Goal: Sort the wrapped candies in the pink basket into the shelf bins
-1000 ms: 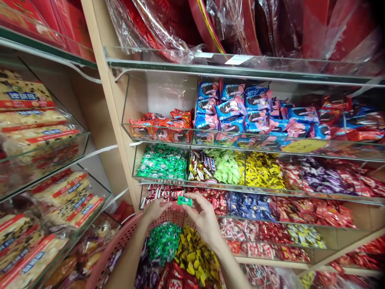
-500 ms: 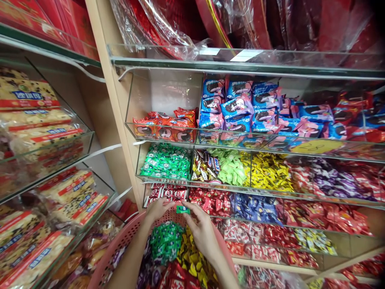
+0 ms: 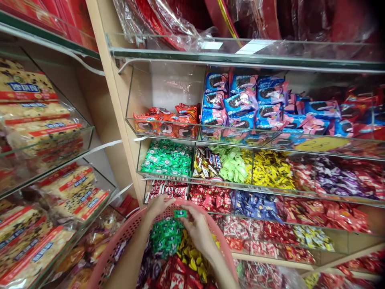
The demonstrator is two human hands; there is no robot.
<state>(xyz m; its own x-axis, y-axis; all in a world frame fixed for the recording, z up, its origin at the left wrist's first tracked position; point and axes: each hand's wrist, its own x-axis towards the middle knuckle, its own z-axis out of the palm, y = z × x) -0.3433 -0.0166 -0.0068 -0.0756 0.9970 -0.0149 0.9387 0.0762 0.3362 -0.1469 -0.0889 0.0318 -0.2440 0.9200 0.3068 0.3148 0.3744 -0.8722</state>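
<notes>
Glass-fronted shop shelves [image 3: 252,52] of wrapped sweets rise ahead, above a pink plastic basket [image 3: 126,233] holding green sweets [image 3: 166,237] and yellow sweets [image 3: 192,255]. A small green sweet packet [image 3: 180,214] sits over the basket, pinched by the fingers [image 3: 188,220] of the right hand [image 3: 197,230]. The left hand [image 3: 158,209] curls just beside it; whether it grips anything is unclear.

Green-wrapped sweet [image 3: 180,214] | small, flat | between left hand [image 3: 158,209] and right hand [image 3: 197,233] | over pink plastic basket [image 3: 132,228], near its 12 o'clock rim
</notes>
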